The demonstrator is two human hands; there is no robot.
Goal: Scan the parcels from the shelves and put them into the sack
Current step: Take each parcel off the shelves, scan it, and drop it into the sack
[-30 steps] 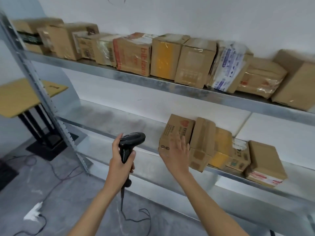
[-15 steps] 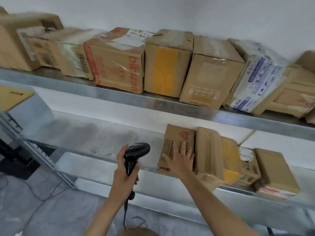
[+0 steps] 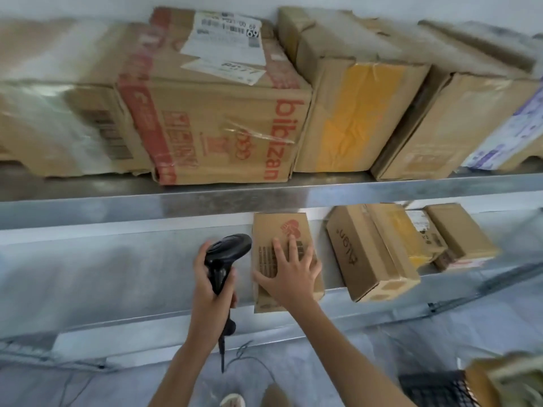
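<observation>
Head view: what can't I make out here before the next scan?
- Sack: none clearly in view; blurred shapes at bottom right, cut by the edge.
- Label on the parcel: the right hand covers its print.
- Left-end upper-shelf parcels: motion-blurred.
- Scanner window: faces away, in the left hand.

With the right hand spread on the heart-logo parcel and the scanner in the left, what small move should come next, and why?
Probably lift the heart-logo parcel off the lower shelf and turn it toward the barcode scanner. The right hand lies on its face with fingers spread, no shipping label shows there, and the left hand grips the scanner right beside it.
</observation>
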